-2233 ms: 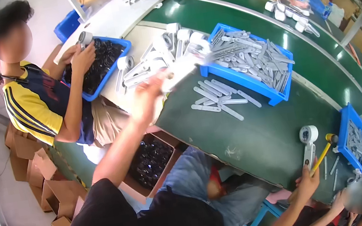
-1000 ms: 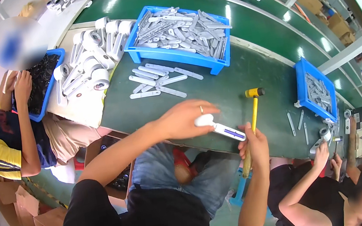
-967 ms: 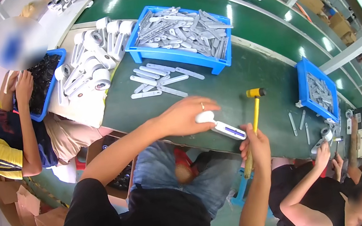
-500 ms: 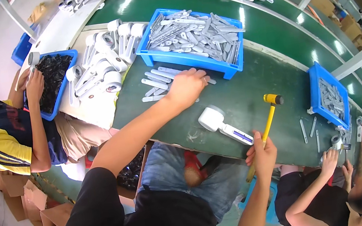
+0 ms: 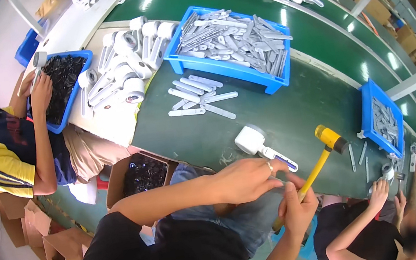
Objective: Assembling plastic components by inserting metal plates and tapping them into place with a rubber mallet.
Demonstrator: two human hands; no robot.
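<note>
My right hand (image 5: 297,206) is closed round the handle of a yellow mallet (image 5: 315,172), its black-tipped head raised over the table's near edge. Beside it, my left hand (image 5: 248,179) has its fingertips brought together close to the right thumb. A bit of something greyish shows there, too small to make out. Just beyond both hands lies a white handheld device (image 5: 251,139) with a round head and a slotted handle, its handle end partly behind my left fingers. Several flat grey strips (image 5: 196,91) lie loose in a pile on the green table.
A blue bin (image 5: 230,64) full of grey strips stands behind the pile. White devices (image 5: 122,67) are heaped to the left, where a co-worker (image 5: 10,150) handles one over a bin of black parts. Another blue bin (image 5: 365,110) and a second co-worker (image 5: 356,226) are at the right.
My left hand has come back from the strip pile to my right hand. The mallet's head has swung lower and to the right. The strips are now uncovered.
</note>
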